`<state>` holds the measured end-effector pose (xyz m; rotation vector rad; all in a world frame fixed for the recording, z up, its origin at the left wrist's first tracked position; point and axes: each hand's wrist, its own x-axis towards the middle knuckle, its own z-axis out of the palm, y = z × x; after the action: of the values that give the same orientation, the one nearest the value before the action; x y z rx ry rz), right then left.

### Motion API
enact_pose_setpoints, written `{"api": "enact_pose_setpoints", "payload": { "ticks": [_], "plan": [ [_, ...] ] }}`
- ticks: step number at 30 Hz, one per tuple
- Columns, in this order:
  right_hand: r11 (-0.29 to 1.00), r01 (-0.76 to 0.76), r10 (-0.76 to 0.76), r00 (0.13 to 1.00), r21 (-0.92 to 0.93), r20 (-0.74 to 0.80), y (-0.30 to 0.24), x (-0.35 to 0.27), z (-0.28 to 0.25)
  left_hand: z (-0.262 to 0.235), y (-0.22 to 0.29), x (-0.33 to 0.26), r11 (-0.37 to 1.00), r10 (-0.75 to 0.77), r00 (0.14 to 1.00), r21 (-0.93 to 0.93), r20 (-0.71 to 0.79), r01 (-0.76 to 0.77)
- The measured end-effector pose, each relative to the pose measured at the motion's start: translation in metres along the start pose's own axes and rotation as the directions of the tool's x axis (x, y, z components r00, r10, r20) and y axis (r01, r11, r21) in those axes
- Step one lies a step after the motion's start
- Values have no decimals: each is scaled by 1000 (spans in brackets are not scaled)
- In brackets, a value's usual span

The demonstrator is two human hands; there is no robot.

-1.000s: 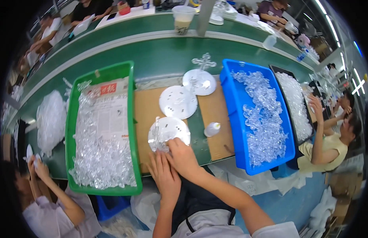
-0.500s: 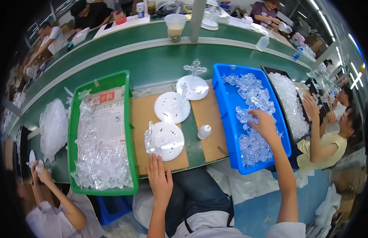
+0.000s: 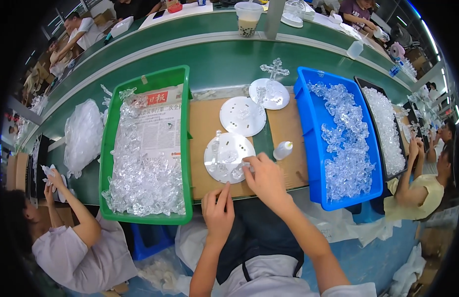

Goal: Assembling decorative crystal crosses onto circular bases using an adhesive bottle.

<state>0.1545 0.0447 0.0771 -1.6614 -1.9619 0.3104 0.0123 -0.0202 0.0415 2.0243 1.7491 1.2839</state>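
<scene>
My right hand [image 3: 267, 180] pinches a clear plastic piece [image 3: 238, 171] at the near right part of a white round disc [image 3: 224, 141]. Its exact shape is partly hidden by my fingers. My left hand [image 3: 218, 213] holds nothing I can see; its fingers point forward, a fingertip at the disc's near edge. A clear upright piece [image 3: 215, 152] stands on the left of that disc. Two more white discs lie behind it, a middle one [image 3: 234, 119] and a far one [image 3: 275, 99] with a clear cross [image 3: 274, 68] at its back.
A green tray [image 3: 189, 148] with clear pieces on newspaper stands left; a blue tray [image 3: 308, 148] of clear pieces stands right. Cardboard [image 3: 200, 119] lies beneath the discs, beside a small white bottle [image 3: 283, 150]. A black tray [image 3: 383, 133] lies farther right. People sit on both sides.
My right hand has left the blue tray and come to the nearest disc with a clear piece. My left hand has drawn its fingers together at the disc's edge. The whole view has shifted.
</scene>
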Motion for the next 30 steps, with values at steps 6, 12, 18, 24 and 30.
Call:
{"api": "enact_pose_setpoints", "payload": {
  "ticks": [6,12,18,24,30],
  "plan": [
    [983,112,-102,992,144,-71,0,11,13,13,-8,7,992,44,998,118,49,-50],
    [943,113,-84,991,314,-106,14,11,22,32,-11,15,985,85,996,146,26,-88],
    [949,80,-39,990,305,-138,10,7,24,33,-6,20,988,37,999,151,13,-38],
    [893,-74,44,996,444,77,11,11,12,33,-4,20,989,1,1000,150,32,-5],
    [916,66,25,975,396,-220,5,-17,-1,30,-10,21,988,35,998,148,48,-41]
  ]
}}
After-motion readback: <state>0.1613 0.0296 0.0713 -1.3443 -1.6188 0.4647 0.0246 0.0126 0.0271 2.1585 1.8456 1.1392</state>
